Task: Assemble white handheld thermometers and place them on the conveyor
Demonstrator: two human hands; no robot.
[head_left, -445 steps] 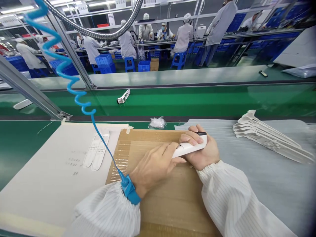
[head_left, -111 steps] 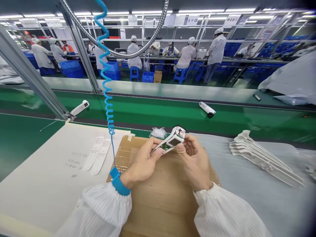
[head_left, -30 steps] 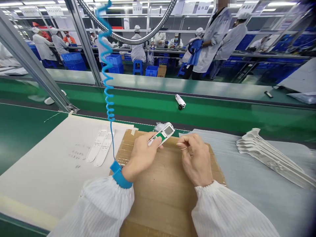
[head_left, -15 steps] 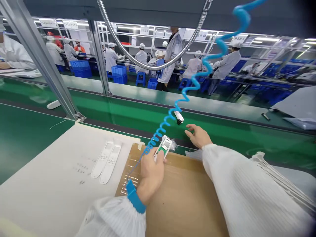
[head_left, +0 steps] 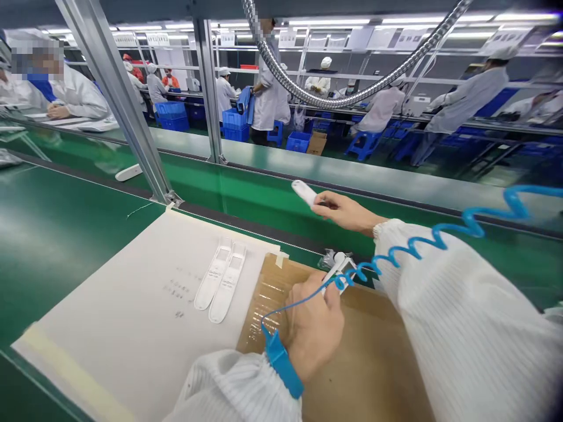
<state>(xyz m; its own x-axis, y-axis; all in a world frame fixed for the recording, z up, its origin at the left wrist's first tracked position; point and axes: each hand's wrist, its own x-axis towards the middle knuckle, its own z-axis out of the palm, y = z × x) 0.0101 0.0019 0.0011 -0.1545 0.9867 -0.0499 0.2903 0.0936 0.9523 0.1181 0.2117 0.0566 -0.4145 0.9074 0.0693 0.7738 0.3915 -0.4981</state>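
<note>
My left hand (head_left: 314, 322), with a blue strap (head_left: 284, 363) round its wrist, is closed on a small white electronic unit (head_left: 347, 268) with a display window. The hand is low over the brown cardboard, and its fingers and the coiled cord partly cover the unit. Farther out, my right hand (head_left: 345, 210) pinches a long white rounded device (head_left: 303, 192) by its near end, above the green belt (head_left: 259, 196). Left of my left hand, two long white casing pieces (head_left: 227, 284) with windows and small print lie side by side on white paper (head_left: 132, 299).
Brown cardboard (head_left: 373, 363) is taped beside the paper. A blue coiled cord (head_left: 413, 249) runs from my left wrist across my right sleeve. A metal post (head_left: 127, 111) stands at the left, near another white piece (head_left: 127, 172) on the belt. Co-workers sit and stand beyond.
My right hand has closed on a white device and moved it left over the belt; the white device seen there before is gone from that spot. The view has shifted, and the cord hangs farther right.
</note>
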